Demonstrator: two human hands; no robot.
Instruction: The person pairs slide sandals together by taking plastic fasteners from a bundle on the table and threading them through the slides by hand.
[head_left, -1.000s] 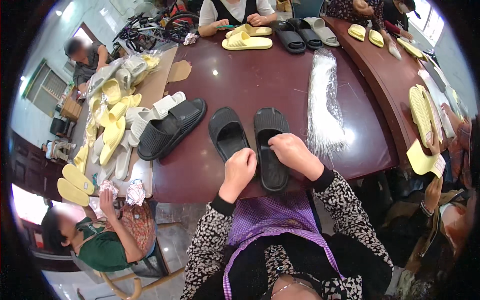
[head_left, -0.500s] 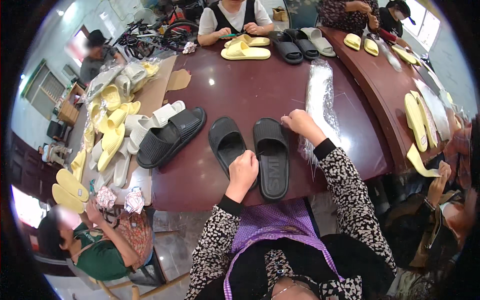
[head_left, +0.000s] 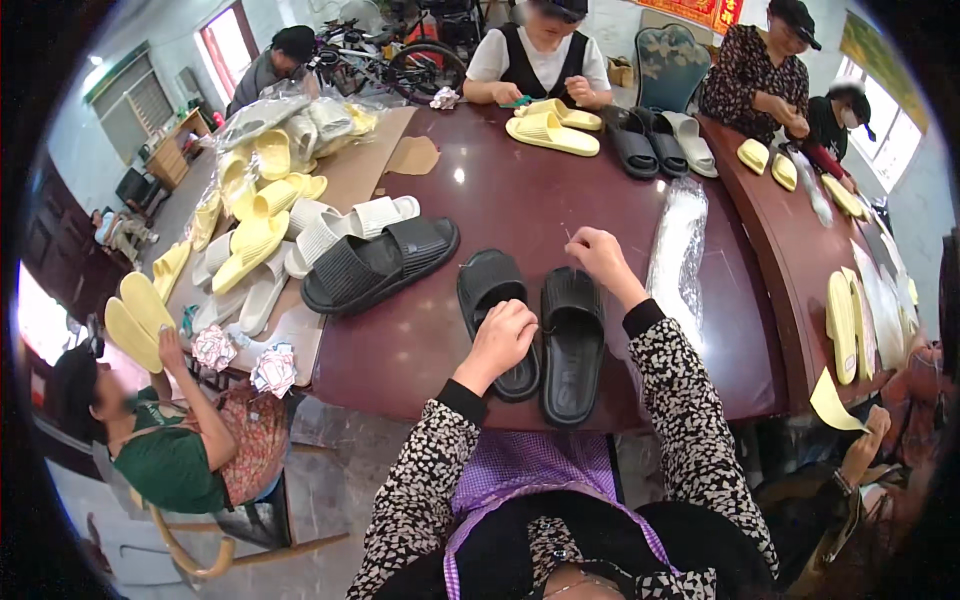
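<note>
Two black slide sandals lie side by side near the front edge of the dark red table (head_left: 520,190). My left hand (head_left: 500,335) rests curled on the left black sandal (head_left: 488,290), pressing its heel part. My right hand (head_left: 597,252) is raised at the toe end of the right black sandal (head_left: 572,345), its fingers pinched on what looks like a thin thread or needle. A clear plastic bag (head_left: 678,250) lies just right of that hand.
Another black sandal pair (head_left: 380,265) and white sandals (head_left: 340,228) lie to the left, beside a heap of yellow sandals (head_left: 255,210). Other people sit around the table with yellow, black and grey sandals (head_left: 640,135). A seated person (head_left: 170,440) is at the lower left.
My right hand moved from the right sandal's middle up to its toe end and beyond. My left hand stayed on the left sandal.
</note>
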